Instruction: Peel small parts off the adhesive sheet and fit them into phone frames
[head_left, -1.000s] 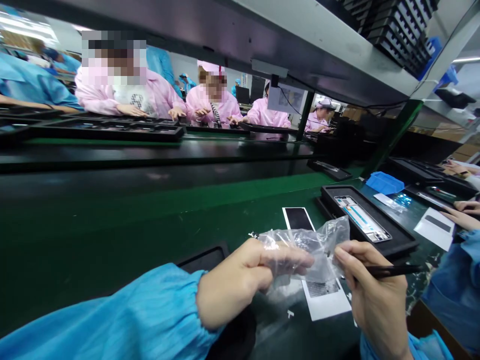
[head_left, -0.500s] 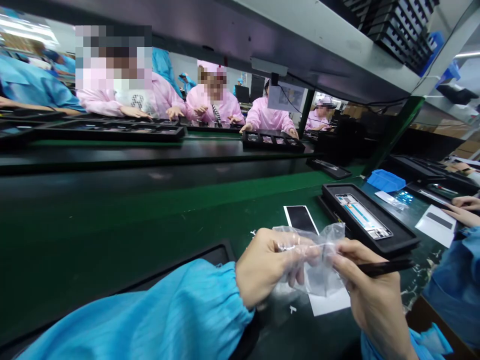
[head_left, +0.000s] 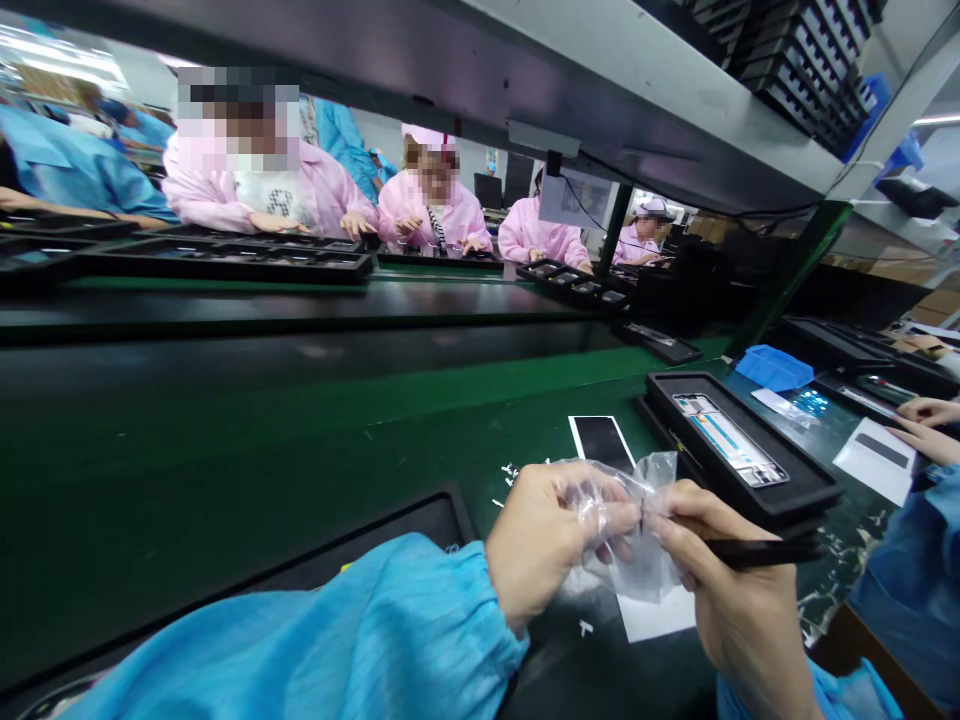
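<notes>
A crumpled clear plastic bag [head_left: 646, 575] is between my hands. My left hand [head_left: 544, 535] is closed on it, some fingers seen through the film. My right hand [head_left: 739, 590] pinches the bag's right side, and a slim black tool [head_left: 765, 553] lies in the same grip, its tip hidden. A tiny dark piece [head_left: 642, 513] shows at the fingertips; I cannot tell what it is. Below the bag lies a white sheet [head_left: 660, 615] on the dark green table. Just behind the hands is a black panel with a white border [head_left: 601, 441].
Right of my hands, a black foam tray [head_left: 814, 490] holds a phone frame [head_left: 731, 440]. Beyond it sits a blue bin [head_left: 774, 368]. White scraps [head_left: 586, 628] dot the table. A neighbour's hand [head_left: 930, 425] is at right; co-workers in pink sit opposite. A shelf [head_left: 525, 60] hangs overhead.
My hands stay on the bag, with the fingertips of both shifted slightly closer together. Across the table, a co-worker's black tray has moved right and turned.
</notes>
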